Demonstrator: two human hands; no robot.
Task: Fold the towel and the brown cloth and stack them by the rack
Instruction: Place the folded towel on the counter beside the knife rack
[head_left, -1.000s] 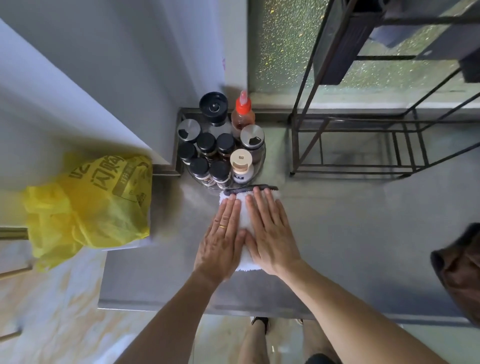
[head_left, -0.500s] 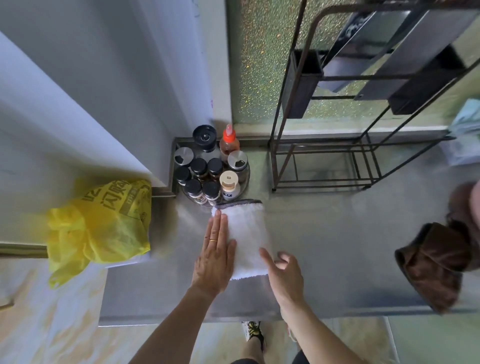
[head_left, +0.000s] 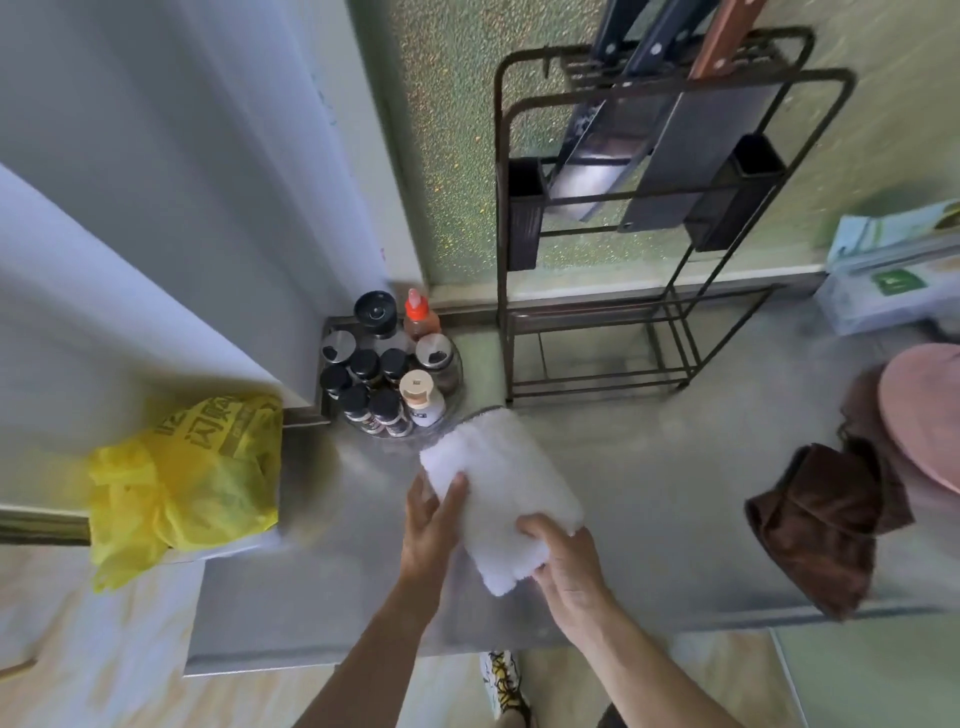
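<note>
The folded white towel (head_left: 501, 486) lies tilted on the grey counter (head_left: 649, 499), its far end close to the spice bottles. My left hand (head_left: 431, 525) grips the towel's left edge, thumb on top. My right hand (head_left: 563, 564) grips its near right corner. The brown cloth (head_left: 821, 525) lies crumpled at the counter's right edge, apart from both hands. The dark wire rack (head_left: 623, 332) stands at the back of the counter, beyond the towel.
A round tray of several spice bottles (head_left: 389, 379) stands in the back left corner. A yellow plastic bag (head_left: 182, 478) hangs off the left. A pink object (head_left: 924, 410) and a box (head_left: 893, 280) sit at the right. Knives hang in the rack.
Both hands went from pressing flat on the towel to gripping its edges. The towel now lies turned, its near end swung right. The view has tilted up and shifted right.
</note>
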